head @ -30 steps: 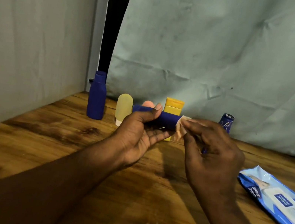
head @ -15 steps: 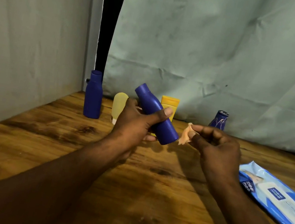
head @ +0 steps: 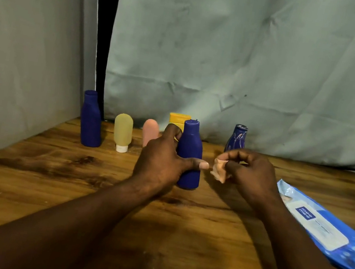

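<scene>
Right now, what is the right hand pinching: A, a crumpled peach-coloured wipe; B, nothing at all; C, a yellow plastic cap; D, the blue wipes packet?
A: the right hand pinches a crumpled peach-coloured wipe, while the left hand grips the upright dark blue plastic bottle.

This looks like a makeshift corner of a home, not a shop or lab. A wood-grain counter is screened by creased, pale cloth sheets hung behind it and along its left side, with a dark gap where they meet. A row of small toiletry bottles stands along the counter's back edge. A blue wipes pack lies at its right edge.
</scene>
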